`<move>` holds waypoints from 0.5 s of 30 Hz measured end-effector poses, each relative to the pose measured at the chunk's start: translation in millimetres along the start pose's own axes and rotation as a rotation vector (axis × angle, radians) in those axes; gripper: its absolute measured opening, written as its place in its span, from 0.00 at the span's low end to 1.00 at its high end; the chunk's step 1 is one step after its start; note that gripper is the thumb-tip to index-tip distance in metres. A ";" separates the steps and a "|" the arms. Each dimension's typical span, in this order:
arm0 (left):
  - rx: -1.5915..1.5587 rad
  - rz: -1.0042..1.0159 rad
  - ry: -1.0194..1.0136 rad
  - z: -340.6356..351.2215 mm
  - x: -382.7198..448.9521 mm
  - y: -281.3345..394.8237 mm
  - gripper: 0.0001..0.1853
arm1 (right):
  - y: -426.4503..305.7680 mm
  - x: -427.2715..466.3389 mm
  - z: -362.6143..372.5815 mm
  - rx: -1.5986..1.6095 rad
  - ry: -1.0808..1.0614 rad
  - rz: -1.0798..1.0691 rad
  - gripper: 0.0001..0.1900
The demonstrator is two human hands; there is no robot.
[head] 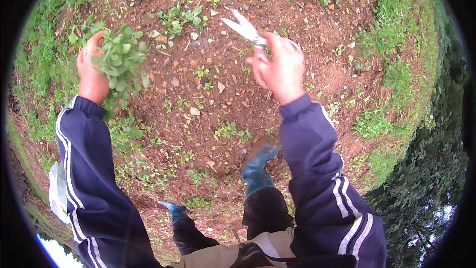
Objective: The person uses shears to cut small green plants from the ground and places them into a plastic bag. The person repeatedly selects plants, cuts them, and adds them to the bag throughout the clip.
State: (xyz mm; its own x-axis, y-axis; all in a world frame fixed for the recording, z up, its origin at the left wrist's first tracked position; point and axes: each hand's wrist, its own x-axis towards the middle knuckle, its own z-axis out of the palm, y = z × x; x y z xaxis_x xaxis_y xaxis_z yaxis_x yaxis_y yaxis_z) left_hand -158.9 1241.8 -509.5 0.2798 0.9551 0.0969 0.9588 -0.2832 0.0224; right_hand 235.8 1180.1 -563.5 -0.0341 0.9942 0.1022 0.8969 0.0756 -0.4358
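Observation:
My left hand (91,70) grips a bunch of leafy green shoots (121,57) at the left; motion blurs it, and the leaves cover part of the fingers. A pair of scissors (243,26) is in my right hand (280,65), right of the middle. Its two pale blades stand apart and point up and to the left, over bare soil. The handles are mostly hidden by my fingers. Small green plants (182,18) grow from the soil to the left of the blade tips.
Stony brown soil (230,93) with scattered seedlings (232,131) lies before me. Denser greenery grows at the left (41,67) and right (394,33). My blue boots (258,173) stand on the soil below. A whitish plastic bag (57,193) shows beside my left sleeve.

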 end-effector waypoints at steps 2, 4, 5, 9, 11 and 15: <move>-0.360 0.020 -0.201 -3.8 22.8 38.3 0.22 | 57.0 -5.1 -16.3 -0.208 0.042 0.116 0.26; -0.493 0.130 -0.348 -3.5 46.6 83.4 0.18 | 95.3 5.1 -33.4 -0.357 -0.024 0.208 0.25; -0.445 0.231 -0.387 -7.9 60.4 111.0 0.16 | 106.3 14.3 -36.5 -0.375 -0.008 0.210 0.24; -0.129 0.649 -0.415 19.7 126.7 231.9 0.09 | 144.6 48.8 -41.6 -0.428 0.008 0.127 0.22; -0.067 0.701 -0.418 34.8 152.2 271.7 0.10 | 147.4 67.1 -33.1 -0.388 -0.020 0.094 0.23; 0.066 0.581 -0.419 84.3 197.4 318.6 0.13 | 160.8 81.1 -10.2 -0.348 0.058 -0.059 0.18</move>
State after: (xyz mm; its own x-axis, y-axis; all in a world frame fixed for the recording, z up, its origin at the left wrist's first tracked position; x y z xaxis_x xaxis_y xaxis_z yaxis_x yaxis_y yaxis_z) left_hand 205.9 1347.5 -567.2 0.7283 0.6085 -0.3152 0.6465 -0.7626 0.0217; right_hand 381.8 1272.1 -616.2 -0.0745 0.9821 0.1728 0.9909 0.0924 -0.0979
